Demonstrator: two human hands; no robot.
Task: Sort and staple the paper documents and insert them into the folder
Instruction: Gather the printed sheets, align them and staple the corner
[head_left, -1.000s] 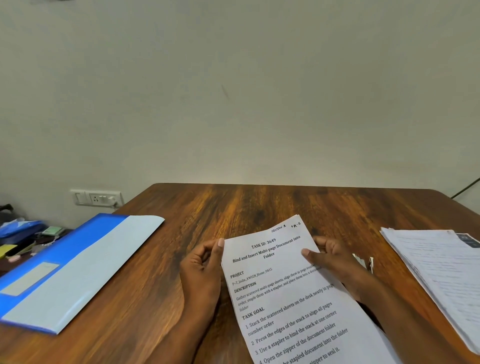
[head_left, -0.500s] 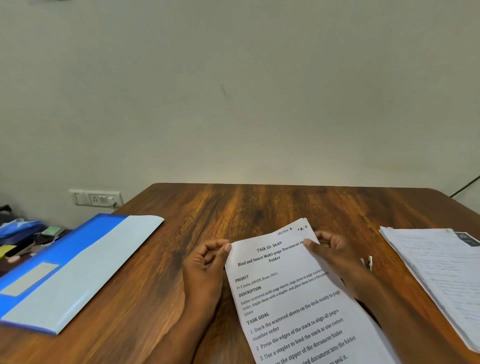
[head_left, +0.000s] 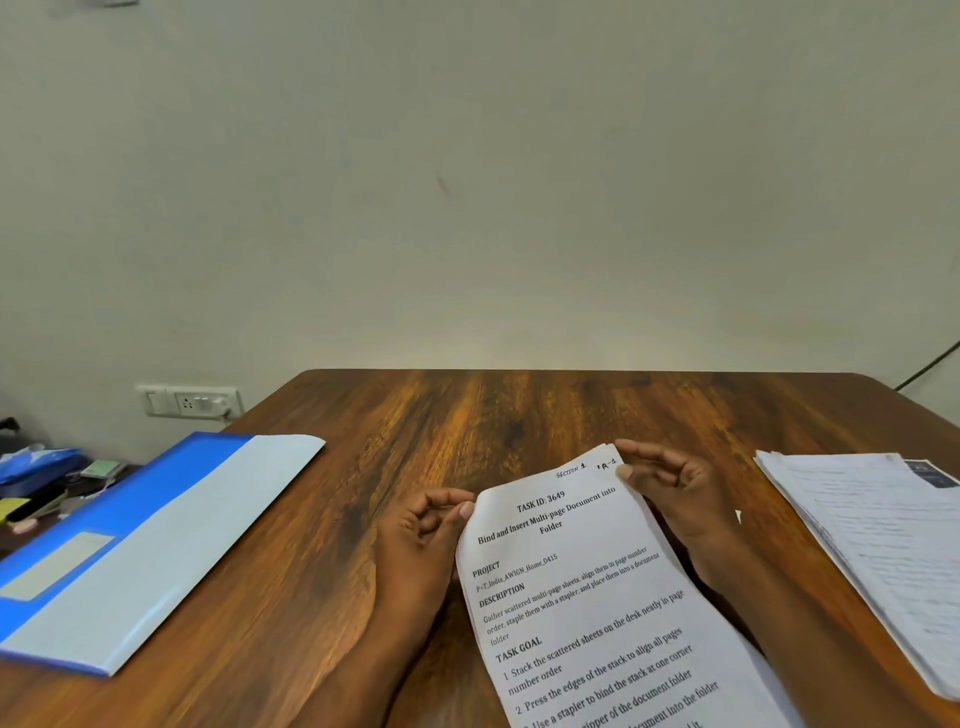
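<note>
The left hand (head_left: 415, 530) pinches the left edge of the printed sheet (head_left: 582, 597) near its top, fingers curled, while the right hand (head_left: 670, 493) holds the top right corner between thumb and nearly straight fingers — the sheet lies tilted on the wooden table (head_left: 467, 415), between both forearms. Its lower end is cut off by the frame. A blue folder (head_left: 130, 545) lies well to the left and a paper stack (head_left: 872, 540) to the right, its print too blurred to read; something small and white beside the right wrist is mostly hidden.
</note>
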